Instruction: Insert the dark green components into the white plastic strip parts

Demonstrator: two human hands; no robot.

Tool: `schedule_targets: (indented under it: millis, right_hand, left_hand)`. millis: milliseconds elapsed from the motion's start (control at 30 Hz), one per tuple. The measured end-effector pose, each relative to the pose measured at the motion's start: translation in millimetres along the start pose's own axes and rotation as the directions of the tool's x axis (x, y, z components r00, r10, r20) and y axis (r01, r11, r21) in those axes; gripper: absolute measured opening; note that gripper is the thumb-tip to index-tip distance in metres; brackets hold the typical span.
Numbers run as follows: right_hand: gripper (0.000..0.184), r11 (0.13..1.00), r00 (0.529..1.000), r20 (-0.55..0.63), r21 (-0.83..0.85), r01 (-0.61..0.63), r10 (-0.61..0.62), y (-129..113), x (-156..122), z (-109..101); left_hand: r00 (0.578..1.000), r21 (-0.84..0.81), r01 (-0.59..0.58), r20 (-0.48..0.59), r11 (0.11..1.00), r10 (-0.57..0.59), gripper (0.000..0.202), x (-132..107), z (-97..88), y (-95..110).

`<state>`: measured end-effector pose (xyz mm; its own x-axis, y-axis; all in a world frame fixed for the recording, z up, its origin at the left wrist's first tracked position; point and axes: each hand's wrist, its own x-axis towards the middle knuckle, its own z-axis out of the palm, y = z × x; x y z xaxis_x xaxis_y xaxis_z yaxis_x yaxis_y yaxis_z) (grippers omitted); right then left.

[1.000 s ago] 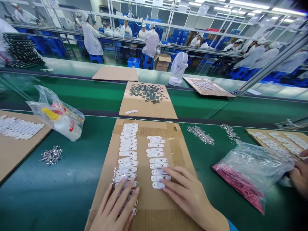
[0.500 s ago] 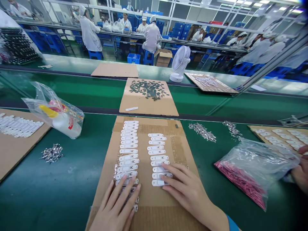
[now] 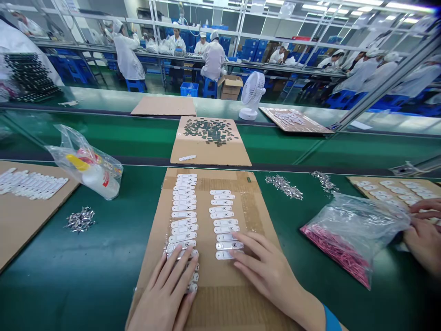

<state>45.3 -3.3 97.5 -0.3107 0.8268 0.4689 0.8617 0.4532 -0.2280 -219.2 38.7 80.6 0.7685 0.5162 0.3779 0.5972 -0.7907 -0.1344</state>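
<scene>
A cardboard sheet [image 3: 206, 271] lies in front of me on the green bench. Two columns of small white plastic pieces run down it: a left column [image 3: 181, 207] and a right column [image 3: 222, 216]. My left hand [image 3: 165, 294] lies flat with fingers spread over the near end of the left column. My right hand [image 3: 265, 269] rests flat, fingertips touching the nearest pieces of the right column. Neither hand holds anything.
A clear bag of pink parts [image 3: 347, 234] lies to the right, with another person's hands [image 3: 422, 227] beside it. A bagged white bottle [image 3: 93, 170] and metal clip piles [image 3: 80, 219] [image 3: 284, 186] sit around. Further cardboard sheets, a fan [image 3: 252, 94] and workers are beyond.
My hands stay flat on the two columns with only slight shifts. The other person's hands at the right edge have come further into view.
</scene>
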Motion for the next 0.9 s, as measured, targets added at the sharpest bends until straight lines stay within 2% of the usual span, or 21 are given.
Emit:
schedule_targets:
  millis: [167,400,533,600,667,767,833,900]
  right_hand:
    - [0.026,0.996,0.997,0.053,-0.069,0.056,-0.052,-3.2,-4.7,-0.6]
    - [0.029,0.986,0.990,0.108,-0.129,0.101,-0.088,-5.8,-7.6,-2.2]
    - [0.036,0.990,0.993,0.100,-0.124,0.072,-0.060,-6.3,-9.6,-7.3]
    - [0.040,0.996,0.998,0.055,-0.094,0.010,-0.005,1.1,-8.1,-9.8]
    - [0.038,0.991,0.991,-0.031,-0.014,-0.135,0.134,19.3,-2.5,-10.1]
    - [0.030,0.919,0.914,-0.115,0.109,-0.378,0.389,67.8,15.5,-4.9]
    - [0.028,0.888,0.882,-0.116,0.115,-0.445,0.457,107.0,32.5,0.8]
    - [0.027,0.874,0.873,-0.076,0.113,-0.473,0.482,142.4,50.6,6.0]
  left_hand:
    - [0.997,0.009,0.071,-0.030,0.997,-0.070,0.059,2.6,-2.3,2.8]
    - [0.997,-0.014,0.066,-0.039,0.998,-0.066,0.060,3.3,-2.7,2.4]
    - [0.996,0.000,0.070,-0.050,0.998,-0.070,0.063,2.3,2.3,1.4]
    - [0.995,0.012,0.063,-0.075,0.998,-0.062,0.064,1.8,5.7,0.0]
    - [0.996,0.044,0.032,-0.081,0.999,-0.028,0.065,1.3,8.9,-2.1]
    - [0.997,0.089,-0.021,-0.067,0.996,0.027,0.067,-0.2,14.4,-6.1]
    - [0.996,0.114,-0.042,-0.078,0.993,0.051,0.067,-2.2,19.2,-8.7]
    - [0.990,0.129,-0.057,-0.120,0.990,0.072,0.065,-4.5,24.5,-10.5]
